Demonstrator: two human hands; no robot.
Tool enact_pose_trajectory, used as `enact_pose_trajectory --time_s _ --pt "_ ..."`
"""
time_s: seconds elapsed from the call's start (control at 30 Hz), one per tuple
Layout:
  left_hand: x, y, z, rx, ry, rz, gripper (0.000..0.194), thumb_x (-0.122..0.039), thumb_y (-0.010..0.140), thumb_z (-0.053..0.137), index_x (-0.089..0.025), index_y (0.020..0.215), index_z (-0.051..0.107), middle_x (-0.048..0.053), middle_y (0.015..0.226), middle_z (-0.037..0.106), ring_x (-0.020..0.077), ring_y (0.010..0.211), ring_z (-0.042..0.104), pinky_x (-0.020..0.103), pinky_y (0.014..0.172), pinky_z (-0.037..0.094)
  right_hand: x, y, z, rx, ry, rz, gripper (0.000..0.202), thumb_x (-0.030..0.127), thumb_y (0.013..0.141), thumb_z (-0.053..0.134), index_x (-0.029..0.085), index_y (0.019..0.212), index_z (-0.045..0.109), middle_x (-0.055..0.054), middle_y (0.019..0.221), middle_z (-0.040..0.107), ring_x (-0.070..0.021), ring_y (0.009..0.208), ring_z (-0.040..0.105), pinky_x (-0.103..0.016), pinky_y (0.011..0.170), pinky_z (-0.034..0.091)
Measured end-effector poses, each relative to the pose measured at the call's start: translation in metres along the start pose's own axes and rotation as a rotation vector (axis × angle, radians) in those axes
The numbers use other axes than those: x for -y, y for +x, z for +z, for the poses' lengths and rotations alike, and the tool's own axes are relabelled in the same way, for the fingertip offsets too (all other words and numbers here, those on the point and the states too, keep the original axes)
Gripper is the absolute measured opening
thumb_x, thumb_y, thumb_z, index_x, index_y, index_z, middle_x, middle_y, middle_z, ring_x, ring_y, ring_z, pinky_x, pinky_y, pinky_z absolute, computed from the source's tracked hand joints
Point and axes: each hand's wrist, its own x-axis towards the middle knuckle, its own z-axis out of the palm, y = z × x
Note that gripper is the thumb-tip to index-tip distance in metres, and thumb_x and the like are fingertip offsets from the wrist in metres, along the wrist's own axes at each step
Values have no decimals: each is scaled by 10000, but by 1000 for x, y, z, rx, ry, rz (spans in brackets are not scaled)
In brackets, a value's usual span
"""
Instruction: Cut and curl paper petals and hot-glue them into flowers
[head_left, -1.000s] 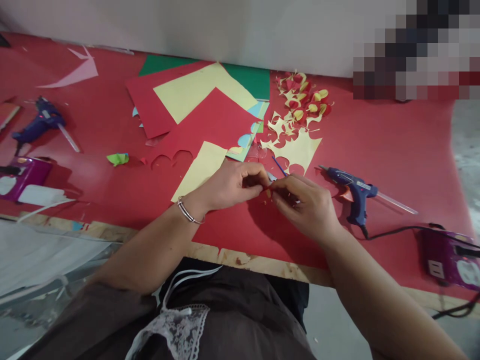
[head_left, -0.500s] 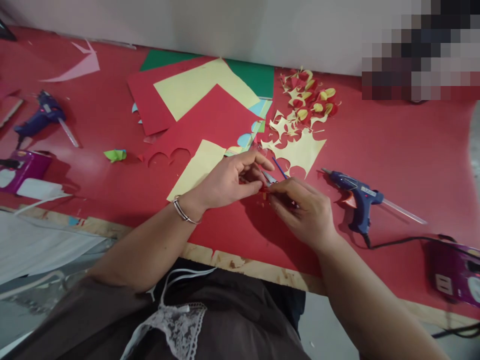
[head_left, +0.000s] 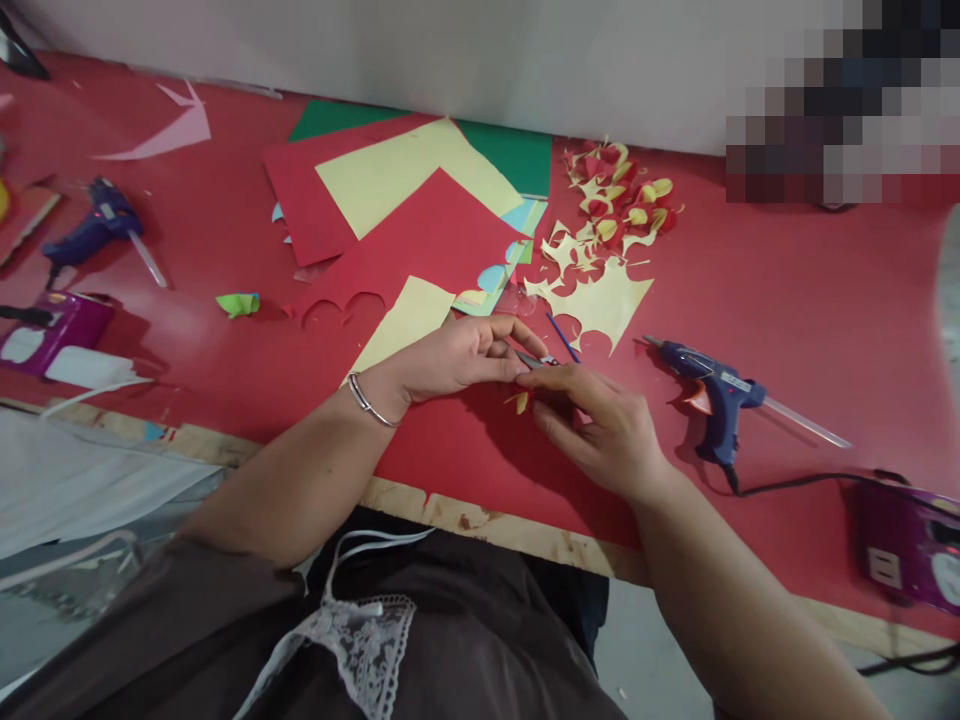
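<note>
My left hand, with a metal bangle at its wrist, is closed, thumb and fingers bent together at the fingertips of my right hand. What sits in that pinch is mostly hidden. My right hand is curled around small scissors; their grey blades point left between the hands, and the handles are covered. Just under the meeting fingertips shows a small red and yellow paper piece. A thin blue stick lies beyond my right fingers. A pale yellow sheet lies partly under my left hand.
Red, yellow and green paper sheets overlap at the back. Yellow offcuts and a pile of red-yellow paper flowers lie back right. Glue guns rest right and left, beside purple power boxes. A green paper piece lies left.
My hands have drawn closer together, the left tilting slightly. The scissor blades now point more to the left, and the red-yellow paper piece shows more below the fingertips. The view has shifted slightly.
</note>
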Motion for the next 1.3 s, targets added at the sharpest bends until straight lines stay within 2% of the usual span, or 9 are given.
enact_pose_trajectory --time_s 0.2,0.43,0.63,0.7,0.8,1.0,1.17,1.3 --pt "3 2 3 -57 17 8 338 -407 954 815 -159 1153 699 26 843 737 121 755 694 250 736 555 0 1 -2 -26 10 83 149 151 972 653 236 1092 677 -3 941 789 -111 652 665 -236 618 523" --pt "9 5 9 -131 71 64 325 -429 987 770 -179 1175 679 6 828 666 119 725 664 251 708 572 -3 0 -2 -10 -17 138 150 184 945 664 233 1086 686 5 893 765 -100 582 582 -234 553 457" --pt "0 -6 14 -358 369 266 228 -419 1025 710 -217 1128 683 53 1034 721 124 803 683 245 732 581 -7 0 -2 -86 -50 201 84 253 949 667 231 1023 701 -4 831 746 -113 567 570 -249 550 468" --pt "-8 -14 16 -411 476 326 181 -402 1029 703 -222 1049 700 50 990 722 136 811 680 250 710 567 -9 0 -3 -112 -43 225 74 261 947 666 229 1005 700 -7 829 743 -115 567 576 -251 546 468" --pt "-16 -22 18 -380 623 395 114 -336 1017 710 -230 987 738 63 1013 713 151 839 675 260 667 544 -12 -1 -3 -133 -30 247 83 264 942 674 223 1009 704 -11 832 740 -121 586 601 -255 559 479" --pt "-13 -20 19 -294 806 419 82 -193 995 696 -222 1034 761 75 1069 713 183 963 677 307 811 580 -13 -2 -1 -123 -39 265 107 241 939 668 224 1034 712 -20 813 732 -146 634 649 -266 569 497" --pt "-11 -19 19 -287 856 384 93 -208 1001 686 -227 1063 752 75 1083 714 192 975 683 304 800 586 -11 -2 -1 -127 -52 255 96 244 944 667 222 1027 711 -26 832 748 -139 621 644 -263 555 497" --pt "-10 -18 19 -298 878 410 78 -218 1002 686 -219 1062 737 76 1083 717 190 953 681 308 809 586 -11 -2 -1 -129 -66 246 88 247 950 668 227 1024 712 -29 837 754 -141 612 644 -264 545 503"
